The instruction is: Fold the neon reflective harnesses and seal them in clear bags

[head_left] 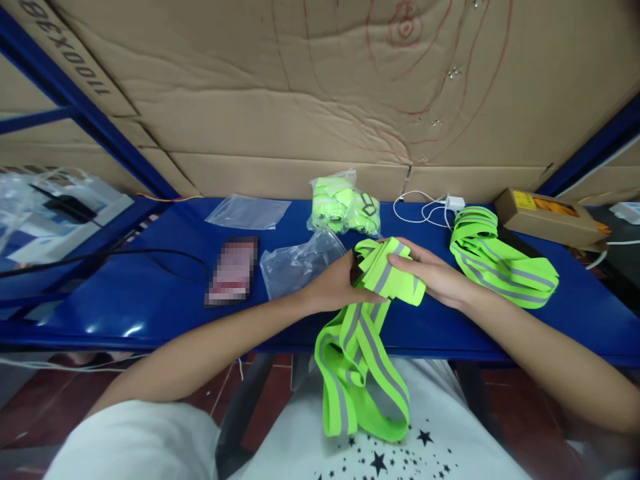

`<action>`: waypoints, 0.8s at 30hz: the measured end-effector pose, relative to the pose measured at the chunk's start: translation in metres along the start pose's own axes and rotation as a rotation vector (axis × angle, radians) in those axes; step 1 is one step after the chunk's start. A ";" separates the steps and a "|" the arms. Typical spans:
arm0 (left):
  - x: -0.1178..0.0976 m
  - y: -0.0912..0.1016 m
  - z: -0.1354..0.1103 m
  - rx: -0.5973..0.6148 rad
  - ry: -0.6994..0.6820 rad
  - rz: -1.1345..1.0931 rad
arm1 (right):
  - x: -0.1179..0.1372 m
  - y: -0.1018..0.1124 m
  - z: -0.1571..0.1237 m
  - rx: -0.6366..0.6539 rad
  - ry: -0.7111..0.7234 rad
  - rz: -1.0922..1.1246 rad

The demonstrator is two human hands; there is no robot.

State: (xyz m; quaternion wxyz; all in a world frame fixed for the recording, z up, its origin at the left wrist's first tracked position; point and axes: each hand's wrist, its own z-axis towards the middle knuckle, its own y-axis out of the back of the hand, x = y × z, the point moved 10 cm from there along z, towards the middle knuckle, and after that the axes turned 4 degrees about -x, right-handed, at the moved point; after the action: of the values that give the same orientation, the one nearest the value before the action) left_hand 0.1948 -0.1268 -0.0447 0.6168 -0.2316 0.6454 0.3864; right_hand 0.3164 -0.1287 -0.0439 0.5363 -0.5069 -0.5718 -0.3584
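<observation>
Two hands close on one neon-green reflective strap, folded into a bundle just above the near edge of the blue table: the left hand grips the bundle from its left side, and the right hand pinches the top fold with fingers and thumb. The strap's free loops hang below the table edge and rest on the person's white shirt. One more loose strap pile lies on the table just right of the right hand. One sealed bag of straps sits behind the hands. Two empty clear bags lie to the left, one near the left hand and one further back. One phone, one white cable and one cardboard box complete the tabletop.
</observation>
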 end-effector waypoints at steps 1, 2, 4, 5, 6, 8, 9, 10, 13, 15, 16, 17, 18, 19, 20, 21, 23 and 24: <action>-0.004 0.006 0.000 -0.075 -0.068 0.067 | -0.005 -0.002 0.001 0.007 -0.037 0.017; -0.011 0.012 -0.002 -0.157 -0.157 0.143 | -0.010 -0.004 0.001 0.025 -0.081 0.045; -0.029 0.021 -0.009 -0.283 -0.363 0.286 | -0.022 -0.011 0.001 0.079 -0.171 0.108; -0.039 0.021 -0.014 -0.303 -0.464 0.345 | -0.027 -0.015 0.000 0.105 -0.211 0.131; -0.048 0.018 -0.019 -0.292 -0.555 0.410 | -0.032 -0.017 0.000 0.125 -0.240 0.142; -0.062 0.003 -0.028 -0.184 -0.705 0.592 | -0.037 -0.019 0.000 0.149 -0.252 0.133; -0.065 -0.007 -0.032 -0.109 -0.755 0.694 | -0.037 -0.019 0.001 0.162 -0.238 0.118; -0.065 -0.015 -0.036 -0.044 -0.785 0.785 | -0.037 -0.020 0.001 0.178 -0.215 0.102; -0.063 -0.026 -0.041 0.028 -0.819 0.936 | -0.034 -0.022 0.003 0.220 -0.156 0.076; -0.061 -0.026 -0.041 0.014 -0.829 0.981 | -0.034 -0.023 0.004 0.229 -0.144 0.066; -0.060 -0.026 -0.041 0.010 -0.834 0.998 | -0.035 -0.023 0.004 0.229 -0.142 0.057; -0.058 -0.027 -0.040 0.011 -0.837 1.011 | -0.034 -0.023 0.004 0.231 -0.138 0.045; -0.057 -0.027 -0.040 0.013 -0.841 1.020 | -0.034 -0.024 0.004 0.237 -0.131 0.031; -0.056 -0.027 -0.040 0.015 -0.845 1.024 | -0.033 -0.025 0.004 0.244 -0.120 0.016; -0.056 -0.027 -0.039 0.018 -0.846 1.024 | -0.032 -0.026 0.003 0.253 -0.110 0.001; -0.056 -0.027 -0.039 0.022 -0.846 1.021 | -0.032 -0.027 0.003 0.260 -0.102 -0.011; -0.056 -0.028 -0.039 0.028 -0.844 1.008 | -0.031 -0.027 0.003 0.261 -0.093 -0.031; -0.057 -0.028 -0.039 0.030 -0.843 0.999 | -0.031 -0.027 0.002 0.257 -0.091 -0.034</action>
State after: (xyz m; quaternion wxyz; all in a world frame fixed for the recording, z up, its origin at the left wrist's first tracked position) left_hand 0.1994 -0.1842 0.0023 0.5665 0.2763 0.3834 0.6751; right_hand 0.2868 -0.1386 -0.0706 0.5639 -0.4401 -0.6453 -0.2681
